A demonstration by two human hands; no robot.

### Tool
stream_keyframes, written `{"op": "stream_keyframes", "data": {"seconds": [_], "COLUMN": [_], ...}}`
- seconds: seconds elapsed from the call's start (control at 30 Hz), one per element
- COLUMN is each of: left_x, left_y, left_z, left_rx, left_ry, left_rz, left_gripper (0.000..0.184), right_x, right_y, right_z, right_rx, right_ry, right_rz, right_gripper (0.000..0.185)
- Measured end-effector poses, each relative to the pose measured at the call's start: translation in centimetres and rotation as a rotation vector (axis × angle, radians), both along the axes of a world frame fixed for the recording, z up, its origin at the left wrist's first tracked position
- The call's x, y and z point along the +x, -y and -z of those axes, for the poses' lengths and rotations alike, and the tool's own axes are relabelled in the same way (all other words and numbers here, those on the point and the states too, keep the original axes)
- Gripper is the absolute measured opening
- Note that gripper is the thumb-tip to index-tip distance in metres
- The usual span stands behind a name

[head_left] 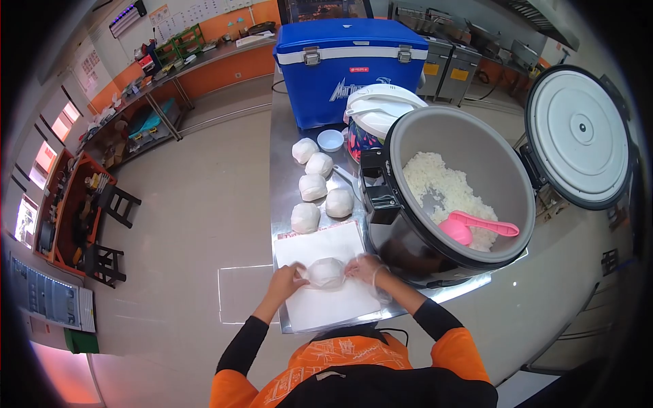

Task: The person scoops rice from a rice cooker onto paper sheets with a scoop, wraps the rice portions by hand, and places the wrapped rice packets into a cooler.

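A rounded white paper-wrapped bundle rests on a stack of white paper sheets at the near end of the metal table. At its left side, my left hand has its fingers pinched on the wrapping. My right hand, in a clear plastic glove, grips the wrapping's right side. Just beyond the sheets sit several finished-looking white bundles. To the right, a large open rice cooker holds cooked white rice with a pink scoop lying in it.
A blue cooler box stands at the table's far end. Before it are a small white bowl and a flowered container with a white lid. The cooker's raised lid sticks out right. Black stools stand on the floor left.
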State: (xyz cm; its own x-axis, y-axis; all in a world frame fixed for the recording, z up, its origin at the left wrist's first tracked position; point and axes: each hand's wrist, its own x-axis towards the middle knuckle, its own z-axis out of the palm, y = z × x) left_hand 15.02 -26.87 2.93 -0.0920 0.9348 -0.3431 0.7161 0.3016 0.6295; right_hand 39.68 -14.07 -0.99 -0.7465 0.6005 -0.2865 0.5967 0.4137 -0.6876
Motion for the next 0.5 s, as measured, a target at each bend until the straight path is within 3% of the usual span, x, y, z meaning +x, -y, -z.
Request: {"op": "stream_keyframes", "data": {"seconds": [0.03,0.13,0.2,0.23,0.33,0.43,0.5], "left_x": [-0.1,-0.3,-0.3,-0.5,-1.3,-1.5,-1.0], "left_y": [-0.4,-1.8,-2.1,-2.1,-2.0,-1.5,0.2], "left_z": [0.5,2.2,2.6,2.7,2.6,2.6,4.7], "left_rx": [0.067,0.266,0.385,0.324,0.096,-0.155,-0.218], "left_ry": [-0.007,-0.063,-0.146,0.026,0.496,0.956,1.368], "left_rz": [0.008,0.077,0.178,0.154,0.063,-0.11,-0.287], "left_gripper": [0.04,0.045,0.043,0.042,0.039,0.039,0.039], "right_x": [-0.6,-2.5,-2.8,-3.1,-1.2,0.7,1.2], "right_y": [-0.4,-0.9,-0.9,-0.7,-0.4,0.5,2.5], "right_z": [-0.3,-1.4,0.8,0.5,-1.0,0.6,-2.5], "right_rx": [-0.12,0.022,0.215,0.311,-0.146,-0.674,-0.867], "right_ry": [0.041,0.104,-0.034,-0.103,-0.105,-0.482,-0.667], "right_rz": [0.081,0.088,0.019,-0.017,0.042,0.121,0.253], "right_gripper": [0.03,0.034,0.032,0.032,0.026,0.022,0.023]}}
